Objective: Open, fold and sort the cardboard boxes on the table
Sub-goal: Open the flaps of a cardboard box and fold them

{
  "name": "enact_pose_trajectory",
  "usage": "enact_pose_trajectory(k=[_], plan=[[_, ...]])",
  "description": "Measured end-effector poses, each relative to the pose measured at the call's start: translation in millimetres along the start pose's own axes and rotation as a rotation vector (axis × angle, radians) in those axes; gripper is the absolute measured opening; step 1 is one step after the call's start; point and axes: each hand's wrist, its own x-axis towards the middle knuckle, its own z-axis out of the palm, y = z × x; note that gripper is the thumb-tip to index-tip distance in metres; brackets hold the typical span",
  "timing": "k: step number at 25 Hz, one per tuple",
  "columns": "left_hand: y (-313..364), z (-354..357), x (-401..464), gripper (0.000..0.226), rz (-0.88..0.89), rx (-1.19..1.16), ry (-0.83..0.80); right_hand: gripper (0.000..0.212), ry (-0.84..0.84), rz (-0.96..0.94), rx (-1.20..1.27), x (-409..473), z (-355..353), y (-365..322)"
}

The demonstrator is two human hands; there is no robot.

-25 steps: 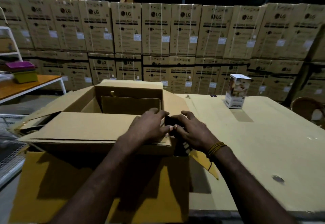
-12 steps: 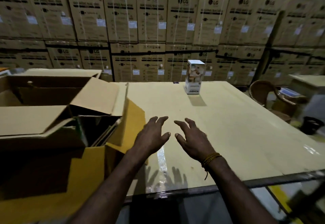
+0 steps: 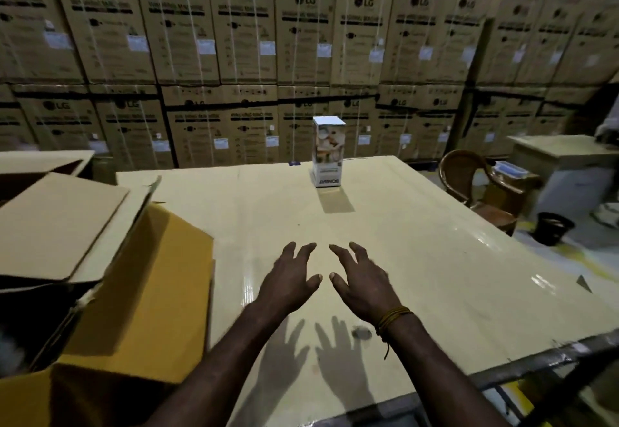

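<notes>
A small white printed carton (image 3: 327, 153) stands upright on the far middle of the table (image 3: 418, 242). A large brown cardboard box (image 3: 67, 225) with raised flaps fills the left side, its yellow-brown wall (image 3: 144, 292) at the table's near left. My left hand (image 3: 289, 279) and my right hand (image 3: 360, 277) hover side by side above the table's near middle, palms down, fingers spread, holding nothing. Their shadows fall on the tabletop below. A yellow thread band circles my right wrist.
Stacked LG cartons (image 3: 301, 34) form a wall behind the table. A brown chair (image 3: 475, 188) stands off the right edge, with a black bucket (image 3: 552, 227) and a pale side table (image 3: 566, 155) beyond. A metal rail (image 3: 536, 363) runs along the near edge.
Both hands have let go of the large box's flap and moved right over the bare tabletop. My view has swung right, so the big box sits at the left.
</notes>
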Motion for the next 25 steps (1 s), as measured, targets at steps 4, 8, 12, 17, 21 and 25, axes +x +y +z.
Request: enact_pose_trajectory(k=[4, 8, 12, 17, 21, 25], plan=[[0.0, 24.6, 68.1, 0.071, -0.014, -0.013, -0.036, 0.059, -0.004, 0.021, -0.031, 58.6, 0.4, 34.8], [-3.3, 43.4, 124.0, 0.075, -0.047, 0.001, -0.061, 0.064, -0.004, 0.043, -0.039, 107.7, 7.3, 64.7], [-1.1, 59.0, 175.9, 0.076, -0.06, -0.008, -0.041, 0.068, -0.01, 0.037, -0.039, 153.8, 16.1, 93.7], [8.2, 80.6, 257.8, 0.077, -0.072, 0.008, -0.009, 0.072, 0.01, -0.009, -0.003, 231.3, 21.9, 139.5], [16.0, 87.5, 335.3, 0.078, -0.122, 0.092, 0.016, 0.075, 0.033, -0.037, 0.037, 316.2, 16.6, 176.0], [22.2, 87.4, 434.0, 0.08, -0.157, 0.15, 0.087, 0.079, 0.059, -0.085, 0.062, 422.0, 17.6, 204.7]])
